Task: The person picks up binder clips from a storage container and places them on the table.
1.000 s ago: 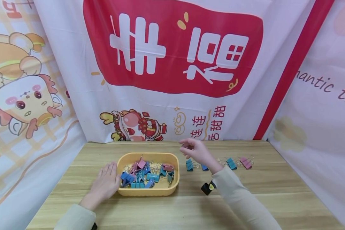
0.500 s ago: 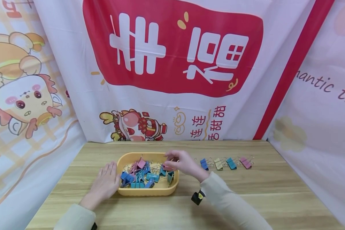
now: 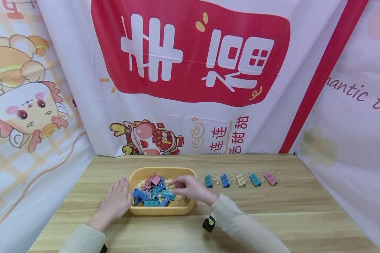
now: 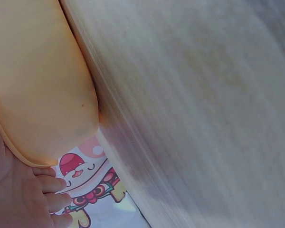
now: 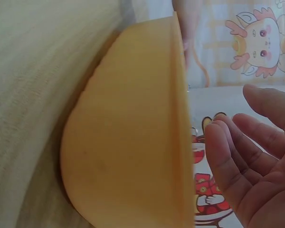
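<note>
A yellow plastic basket (image 3: 163,211) on the table holds a jumble of binder clips (image 3: 152,203) in blue, teal and pink. My left hand (image 3: 115,198) lies with straight fingers along the basket's left side; in the left wrist view its fingers (image 4: 52,202) show at the rim. Over the basket's right half hovers my right hand (image 3: 190,188), palm down, its wrist crossing the right rim. The right wrist view shows that hand's fingers (image 5: 221,147) loosely bent and thumb apart, nothing between them. Some clips beneath this hand are hidden.
Right of the basket several binder clips lie in a row: a teal clip (image 3: 208,181), a blue clip (image 3: 225,180), a cream clip (image 3: 240,180), another teal clip (image 3: 254,179) and a pink clip (image 3: 270,179). Printed curtains (image 3: 190,70) hang behind the wooden table (image 3: 240,225).
My right hand has moved left and down from above the row of clips to over the basket, uncovering the row's left end. My left hand has stayed in place.
</note>
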Demonstrator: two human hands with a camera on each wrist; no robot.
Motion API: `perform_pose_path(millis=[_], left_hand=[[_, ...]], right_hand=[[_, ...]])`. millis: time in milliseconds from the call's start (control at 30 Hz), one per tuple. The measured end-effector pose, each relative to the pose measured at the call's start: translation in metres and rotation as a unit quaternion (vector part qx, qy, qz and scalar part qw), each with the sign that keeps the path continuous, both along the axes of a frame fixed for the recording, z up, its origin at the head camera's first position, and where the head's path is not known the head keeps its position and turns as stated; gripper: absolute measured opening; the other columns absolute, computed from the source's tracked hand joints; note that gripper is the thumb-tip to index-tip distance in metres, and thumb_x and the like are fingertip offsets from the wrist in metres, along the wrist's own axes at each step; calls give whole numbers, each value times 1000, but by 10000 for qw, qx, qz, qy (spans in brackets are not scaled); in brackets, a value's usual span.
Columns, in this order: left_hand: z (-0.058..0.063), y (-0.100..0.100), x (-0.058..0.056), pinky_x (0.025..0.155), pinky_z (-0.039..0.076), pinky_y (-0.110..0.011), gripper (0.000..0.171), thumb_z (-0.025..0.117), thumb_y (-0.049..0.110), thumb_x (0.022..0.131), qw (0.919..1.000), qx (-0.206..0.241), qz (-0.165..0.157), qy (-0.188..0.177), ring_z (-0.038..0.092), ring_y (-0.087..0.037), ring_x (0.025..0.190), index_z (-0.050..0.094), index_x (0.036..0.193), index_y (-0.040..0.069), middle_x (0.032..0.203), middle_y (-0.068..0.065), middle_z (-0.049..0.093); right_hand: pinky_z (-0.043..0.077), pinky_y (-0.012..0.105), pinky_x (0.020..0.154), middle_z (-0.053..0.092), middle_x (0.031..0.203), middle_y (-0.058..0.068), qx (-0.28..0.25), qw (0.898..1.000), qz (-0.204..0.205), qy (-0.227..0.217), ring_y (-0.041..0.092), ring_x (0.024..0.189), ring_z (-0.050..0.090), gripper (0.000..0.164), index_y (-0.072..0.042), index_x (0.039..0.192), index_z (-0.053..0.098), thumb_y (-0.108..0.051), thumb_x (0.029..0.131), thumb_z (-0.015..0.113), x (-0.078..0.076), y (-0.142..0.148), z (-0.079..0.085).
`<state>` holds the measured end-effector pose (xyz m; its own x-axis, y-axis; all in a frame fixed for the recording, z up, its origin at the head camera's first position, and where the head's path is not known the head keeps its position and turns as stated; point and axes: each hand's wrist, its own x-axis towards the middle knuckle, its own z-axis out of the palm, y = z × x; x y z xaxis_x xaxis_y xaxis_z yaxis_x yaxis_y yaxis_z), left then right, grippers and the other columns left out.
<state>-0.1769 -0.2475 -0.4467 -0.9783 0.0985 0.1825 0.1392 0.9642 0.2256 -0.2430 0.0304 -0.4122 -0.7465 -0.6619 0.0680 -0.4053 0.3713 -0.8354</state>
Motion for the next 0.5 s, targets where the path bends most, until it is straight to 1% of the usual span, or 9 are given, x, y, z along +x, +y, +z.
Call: perform_pose_path(millis=[100,133,200,367,433,500], left_hand=[[0,0,0,105,10,-59,58,34,24,98,10000,-13,-3,-10,16,-50,129,21,136,-18,141,-34,19],[0,0,0,105,10,-59,58,34,24,98,10000,-18,0,-17,16,-50,129,21,136,-18,141,-34,18],[0,0,0,105,10,-59,58,34,24,98,10000,-22,4,-27,16,-50,129,21,136,-18,141,-35,18],[0,0,0,105,10,-58,58,34,24,98,10000,0,10,-39,15,-50,129,21,136,-18,142,-34,18],[0,0,0,105,10,-59,58,35,23,98,10000,-4,9,-31,16,-50,129,21,136,-18,142,-34,18],[0,0,0,105,11,-59,58,35,23,98,10000,-17,11,-18,16,-50,129,21,136,-18,142,-34,19]], right_hand=[[54,41,58,62,80,-6,65,9999,24,-125,31,72,61,23,-9,107,66,-13,84,67,1,-5,-6],[54,39,57,62,79,-6,90,9999,31,-130,31,72,61,24,-8,107,66,-13,84,68,2,-7,-8],[54,37,57,61,78,-6,126,9998,45,-118,29,71,61,25,-6,107,66,-11,83,68,2,-10,-11],[54,30,56,60,78,-6,231,9997,86,-14,15,65,59,25,-3,106,66,-10,82,69,2,-14,-17],[53,27,55,59,77,-6,304,9995,112,25,13,63,59,23,-3,104,66,-9,83,69,1,-15,-19],[52,25,53,60,76,-7,387,9991,135,53,15,62,60,20,-4,102,67,-9,83,68,1,-17,-21]])
